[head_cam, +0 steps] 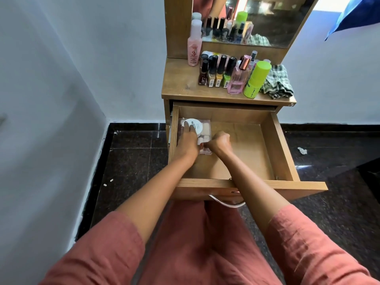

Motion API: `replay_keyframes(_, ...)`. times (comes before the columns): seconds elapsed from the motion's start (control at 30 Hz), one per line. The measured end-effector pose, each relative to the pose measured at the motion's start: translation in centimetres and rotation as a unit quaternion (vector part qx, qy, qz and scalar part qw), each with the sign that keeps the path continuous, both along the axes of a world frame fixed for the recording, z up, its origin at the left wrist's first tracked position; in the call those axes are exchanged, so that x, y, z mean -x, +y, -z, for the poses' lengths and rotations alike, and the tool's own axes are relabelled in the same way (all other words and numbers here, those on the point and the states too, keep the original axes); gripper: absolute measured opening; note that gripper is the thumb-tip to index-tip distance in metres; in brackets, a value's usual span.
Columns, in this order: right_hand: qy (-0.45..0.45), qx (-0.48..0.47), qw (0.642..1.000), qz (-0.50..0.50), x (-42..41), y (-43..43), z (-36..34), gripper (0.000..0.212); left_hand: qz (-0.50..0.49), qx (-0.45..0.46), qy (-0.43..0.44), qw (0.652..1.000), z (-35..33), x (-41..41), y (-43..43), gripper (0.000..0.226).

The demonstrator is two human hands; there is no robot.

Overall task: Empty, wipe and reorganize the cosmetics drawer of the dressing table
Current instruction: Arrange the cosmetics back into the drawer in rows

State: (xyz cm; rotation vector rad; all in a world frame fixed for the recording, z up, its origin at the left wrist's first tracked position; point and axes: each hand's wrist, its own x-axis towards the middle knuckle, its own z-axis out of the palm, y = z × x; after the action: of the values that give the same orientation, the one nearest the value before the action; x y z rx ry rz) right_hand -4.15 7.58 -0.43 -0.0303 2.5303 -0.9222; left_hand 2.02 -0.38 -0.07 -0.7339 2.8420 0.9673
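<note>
The drawer (274, 145) is pulled open. A clear pack (206, 131) with a white round jar (197, 124) on top sits in its 10 o'clock corner. The left hand (190, 139) lies on the jar, fingers nearly straight. The right hand (220, 140) is curled up tight, pinching the pack's near edge. Bottles (222, 73) stand on the table top (181, 83) at 12 o'clock, with a checked cloth (277, 83) at 1.

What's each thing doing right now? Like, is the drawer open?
drawer: pulled open, mostly bare
white round jar: lying on the clear packet, back left of the drawer
clear packet: flat on the drawer floor
left hand: fingers resting on the jar
right hand: curled, seemingly pinching the packet's edge
nail polish bottles: upright, capped, on the tabletop
green bottle: upright, capped
checked cloth: crumpled on the tabletop
</note>
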Motion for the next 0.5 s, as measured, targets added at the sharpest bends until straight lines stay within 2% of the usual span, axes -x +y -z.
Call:
replay_keyframes(0.13, 0.006, -0.014, 1.0, 0.003, 0.09, 0.17, -0.2, 0.036, 0.06, 0.054, -0.041, 0.996, -0.02, -0.25, -0.14, 0.078)
replay_keyframes(0.33, 0.027, 0.016, 0.999, -0.023, 0.02, 0.74, 0.22, 0.031, 0.057, 0.107, -0.021, 0.992, 0.12, -0.19, 0.18, 0.068)
replay_keyframes(0.5, 0.046, 0.032, 0.998, -0.037, -0.11, 0.88, 0.47, 0.025, 0.046, 0.107, -0.02, 0.993, 0.15, -0.3, 0.21, 0.065)
